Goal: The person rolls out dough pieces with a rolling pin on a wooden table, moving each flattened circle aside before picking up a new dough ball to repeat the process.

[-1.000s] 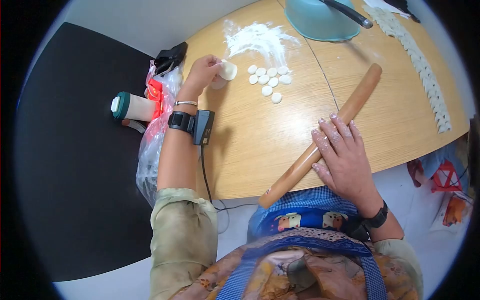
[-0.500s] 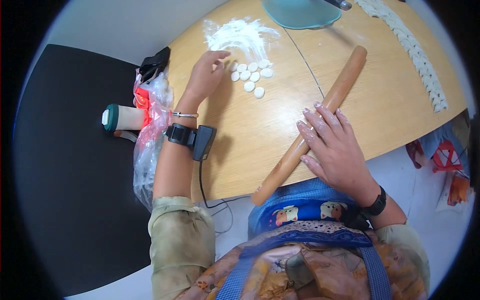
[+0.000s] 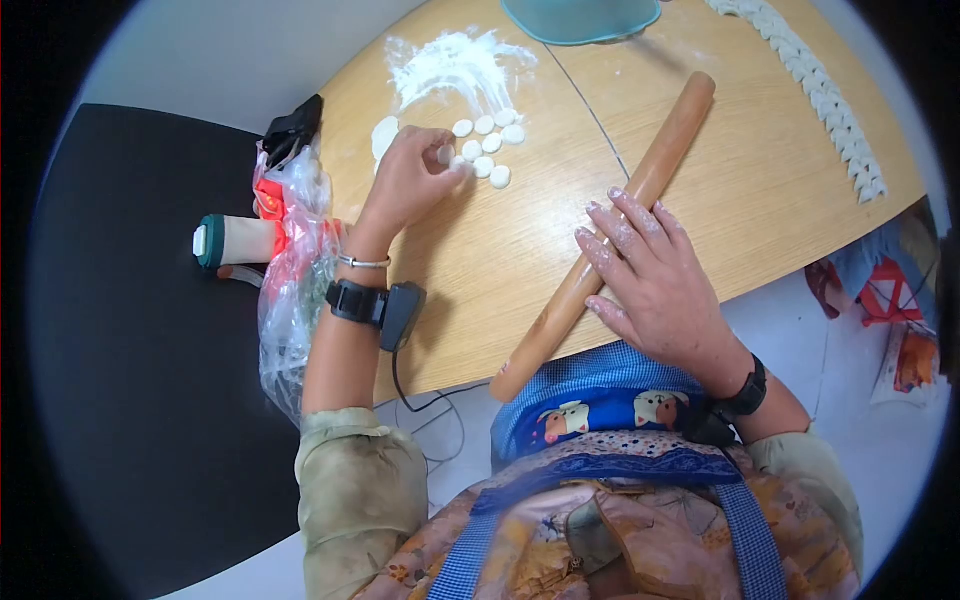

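Overhead view of a wooden table during dough work. The left hand reaches to the near edge of a cluster of small dough discs and pinches one disc between thumb and fingertips; the grip is light, suited to a soft piece that would deform under pressure. The right hand lies flat, fingers spread and floured, on top of the rolling pin, pressing rather than wrapping it, which keeps the pin from rolling on the table. The pin lies diagonally, its near end past the table edge by the apron. The discs are white, round, slightly domed and alike in size, touching or just apart, set at the lower margin of a smear of flour that keeps them from sticking. One thin rolled wrapper lies just left of the cluster, apart from it. A long row of folded dumplings runs along the far right side, well apart from the hands. A teal bowl stands beyond the flour. A plastic bag hangs at the left edge
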`<state>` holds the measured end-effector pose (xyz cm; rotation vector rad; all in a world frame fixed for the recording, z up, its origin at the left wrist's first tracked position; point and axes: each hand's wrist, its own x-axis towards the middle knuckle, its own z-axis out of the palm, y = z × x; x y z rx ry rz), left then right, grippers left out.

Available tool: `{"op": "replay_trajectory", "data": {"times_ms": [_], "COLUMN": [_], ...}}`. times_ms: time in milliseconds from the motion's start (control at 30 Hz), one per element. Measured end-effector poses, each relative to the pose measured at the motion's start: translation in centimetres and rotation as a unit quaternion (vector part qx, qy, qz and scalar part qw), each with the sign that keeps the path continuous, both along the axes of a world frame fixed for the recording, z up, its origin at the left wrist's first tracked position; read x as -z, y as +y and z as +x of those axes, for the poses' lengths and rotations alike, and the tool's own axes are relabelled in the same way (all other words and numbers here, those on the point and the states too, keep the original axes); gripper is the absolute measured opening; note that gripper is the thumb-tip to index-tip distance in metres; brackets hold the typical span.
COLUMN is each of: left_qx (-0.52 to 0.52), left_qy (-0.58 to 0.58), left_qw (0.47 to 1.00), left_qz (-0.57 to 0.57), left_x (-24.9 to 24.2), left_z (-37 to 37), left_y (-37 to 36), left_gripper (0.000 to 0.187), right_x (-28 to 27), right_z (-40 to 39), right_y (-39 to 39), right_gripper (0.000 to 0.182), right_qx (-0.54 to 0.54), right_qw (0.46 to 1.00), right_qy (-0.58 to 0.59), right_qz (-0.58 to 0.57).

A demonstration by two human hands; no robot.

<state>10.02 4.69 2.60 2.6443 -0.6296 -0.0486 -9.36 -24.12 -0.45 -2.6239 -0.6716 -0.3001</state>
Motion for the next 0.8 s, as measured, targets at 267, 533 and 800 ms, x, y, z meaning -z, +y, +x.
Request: {"op": "replay_trajectory", "data": {"times_ms": [267, 533, 800], "left_qx": [-0.023, -0.021, -0.004], "left_qy": [-0.071, -0.052, -0.08], "left_qw": [0.997, 0.991, 0.994], "left_qz": [-0.01, -0.118, -0.075], "left_x": [0.9, 1.9, 1.5], "left_z": [-3.8, -2.4, -0.8], "left_y": [-3.0, -3.5, -3.1], "left_gripper": [0.071, 0.055, 0.03], "right_x": [-0.1, -0.1, -0.1], "right_z": [0.0, 0.1, 0.1], "right_y": [0.0, 0.1, 0.1], "right_gripper": [0.06, 0.059, 0.058], "right_qx": [0.0, 0.0, -0.003], "right_qw": [1.0, 1.0, 1.0], "right_qy": [-0.004, -0.004, -0.004], "right_qz": [-0.001, 0.008, 0.009]}}
